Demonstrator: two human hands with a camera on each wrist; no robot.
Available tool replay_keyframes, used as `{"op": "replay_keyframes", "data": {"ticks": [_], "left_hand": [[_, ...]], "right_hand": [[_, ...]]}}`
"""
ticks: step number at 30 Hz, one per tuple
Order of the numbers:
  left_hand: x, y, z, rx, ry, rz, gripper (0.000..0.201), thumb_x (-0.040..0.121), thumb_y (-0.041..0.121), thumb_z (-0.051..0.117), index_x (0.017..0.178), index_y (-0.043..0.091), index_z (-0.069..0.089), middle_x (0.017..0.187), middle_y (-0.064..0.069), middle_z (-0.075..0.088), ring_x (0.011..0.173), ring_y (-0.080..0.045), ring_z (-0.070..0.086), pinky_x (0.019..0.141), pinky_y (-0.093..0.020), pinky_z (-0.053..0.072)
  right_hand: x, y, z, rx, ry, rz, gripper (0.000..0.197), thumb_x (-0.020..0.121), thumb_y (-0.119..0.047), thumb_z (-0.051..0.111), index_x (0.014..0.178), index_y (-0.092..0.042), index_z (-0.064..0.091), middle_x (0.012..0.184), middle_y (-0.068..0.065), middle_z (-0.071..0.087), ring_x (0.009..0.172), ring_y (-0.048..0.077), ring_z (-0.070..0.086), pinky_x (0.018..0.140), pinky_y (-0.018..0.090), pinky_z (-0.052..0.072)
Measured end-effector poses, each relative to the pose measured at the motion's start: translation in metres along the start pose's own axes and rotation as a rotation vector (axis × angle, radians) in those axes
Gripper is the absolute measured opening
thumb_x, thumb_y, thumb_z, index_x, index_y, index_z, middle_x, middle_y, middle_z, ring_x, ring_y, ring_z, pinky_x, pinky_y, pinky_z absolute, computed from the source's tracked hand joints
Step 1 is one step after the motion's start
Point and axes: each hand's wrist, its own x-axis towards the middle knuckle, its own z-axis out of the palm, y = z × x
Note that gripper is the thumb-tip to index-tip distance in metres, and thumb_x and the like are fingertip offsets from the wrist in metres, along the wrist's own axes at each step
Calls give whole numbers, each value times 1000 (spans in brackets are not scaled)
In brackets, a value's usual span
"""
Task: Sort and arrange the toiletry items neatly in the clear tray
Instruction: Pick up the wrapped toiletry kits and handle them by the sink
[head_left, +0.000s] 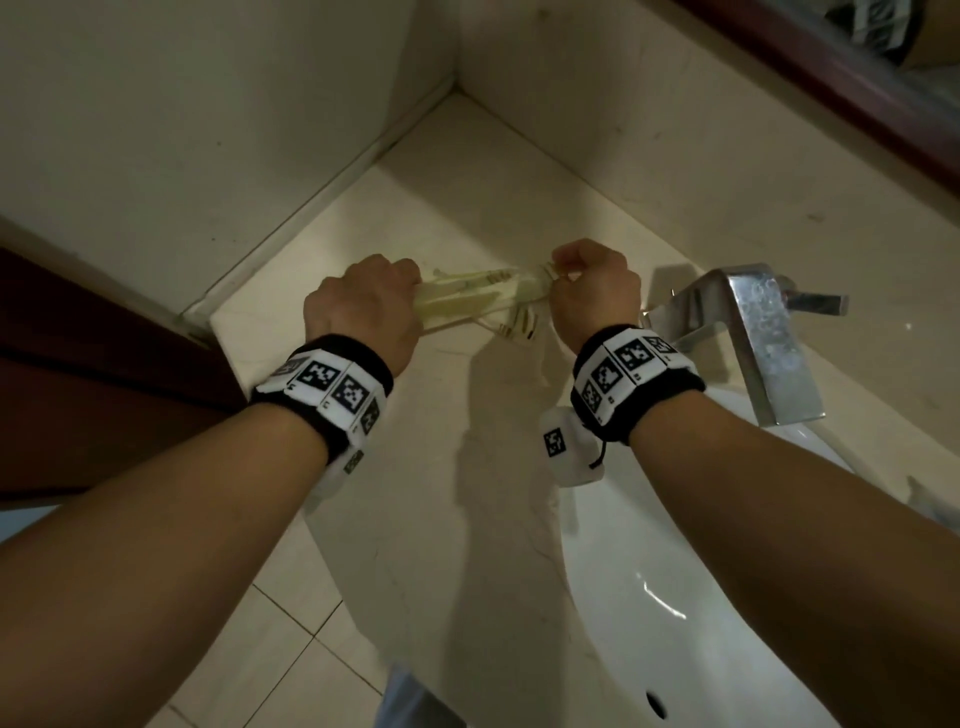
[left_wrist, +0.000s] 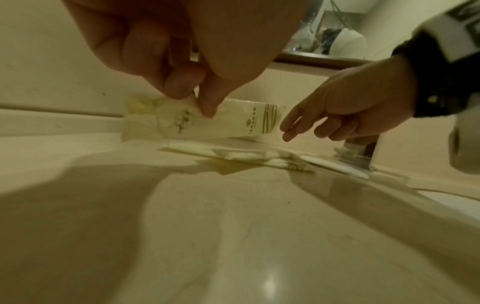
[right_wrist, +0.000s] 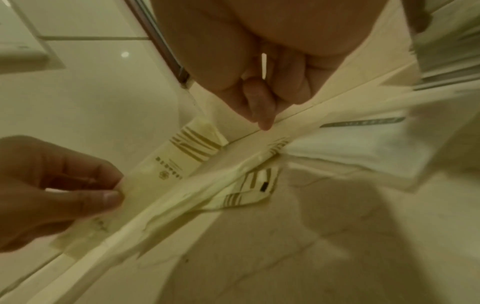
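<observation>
Over the cream counter (head_left: 415, 208), my left hand (head_left: 374, 296) (left_wrist: 200, 100) pinches a cream toiletry packet (head_left: 467, 291) (left_wrist: 233, 121) (right_wrist: 161, 174) between thumb and finger and holds it lifted on its edge. The packet carries a small logo and gold stripes at its right end. Several similar packets (head_left: 514, 325) (left_wrist: 246, 156) (right_wrist: 249, 185) lie flat and overlapping beneath it. My right hand (head_left: 587, 286) (left_wrist: 298, 129) (right_wrist: 262, 111) hovers at the striped end with fingers loosely curled and nothing visible between them. Whether it touches the packet is unclear. No clear tray can be made out.
A chrome faucet (head_left: 753, 322) stands just right of my right hand, with the white basin (head_left: 675, 597) below it. Tiled walls meet in a corner behind the packets. A dark wooden frame (head_left: 78, 364) borders the left, and a mirror frame (head_left: 831, 88) the upper right.
</observation>
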Motion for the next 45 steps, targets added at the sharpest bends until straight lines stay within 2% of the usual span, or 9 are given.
{"op": "replay_keyframes", "data": {"ticks": [8, 20, 24, 31, 34, 39, 41, 43, 45], "left_hand": [[-24, -37, -20, -213, 135, -157, 23, 102, 24, 41, 113, 24, 61, 115, -6, 64, 105, -33, 58, 77, -36, 34], [-61, -53, -21, -434, 261, -210, 16, 99, 29, 53, 104, 24, 68, 109, -2, 72, 104, -33, 63, 84, -40, 49], [-70, -47, -16, -478, 283, -205, 14, 98, 28, 56, 101, 24, 69, 104, -1, 73, 99, -31, 65, 75, -34, 45], [-92, -11, -27, -597, 345, -132, 12, 98, 25, 56, 100, 21, 67, 100, 3, 72, 86, -23, 60, 72, -32, 41], [-103, 11, -35, -652, 372, -79, 11, 98, 23, 56, 102, 20, 66, 103, 4, 71, 95, -26, 62, 77, -33, 44], [-119, 56, -44, -754, 376, -3, 12, 98, 24, 57, 102, 19, 66, 100, 5, 70, 90, -27, 64, 78, -35, 50], [-127, 78, -45, -786, 377, 40, 10, 97, 25, 57, 99, 20, 66, 93, 8, 66, 85, -28, 64, 77, -38, 52], [-136, 104, -45, -809, 369, 84, 9, 97, 24, 58, 96, 21, 66, 88, 12, 62, 80, -26, 62, 74, -34, 50], [-147, 132, -44, -833, 357, 135, 9, 96, 24, 59, 95, 21, 67, 86, 12, 62, 79, -23, 60, 74, -30, 47]], "right_hand": [[-16, -25, 32, -243, -226, -146, 52, 79, -9, 65, 125, -32, 64, 127, 4, 60, 115, 26, 58, 94, 32, 48], [-36, -29, 49, -256, -120, -180, 26, 88, -25, 59, 110, -30, 73, 112, 4, 70, 101, 32, 65, 87, 36, 54], [-49, -28, 41, -157, -15, -219, 21, 93, -30, 60, 108, -22, 70, 111, 5, 69, 101, 32, 63, 84, 36, 50], [-72, -26, -9, -2, 123, -272, 23, 96, -30, 57, 109, -16, 71, 112, 5, 65, 102, 29, 61, 86, 36, 49], [-80, -16, -37, 95, 180, -219, 20, 95, -30, 59, 99, -15, 70, 95, -1, 65, 88, 22, 63, 78, 31, 51], [-98, 15, -92, 182, 257, -108, 21, 91, -34, 63, 78, -19, 64, 70, -10, 60, 68, 12, 56, 65, 21, 36], [-108, 32, -111, 245, 325, -82, 23, 89, -32, 65, 70, -20, 61, 67, -11, 58, 66, 8, 56, 67, 24, 41], [-118, 55, -128, 353, 384, -71, 21, 87, -31, 66, 74, -15, 67, 72, -7, 66, 76, 17, 65, 78, 35, 54], [-129, 81, -147, 439, 433, -42, 27, 85, -34, 64, 75, -9, 66, 74, 4, 68, 78, 27, 66, 78, 48, 57]]}}
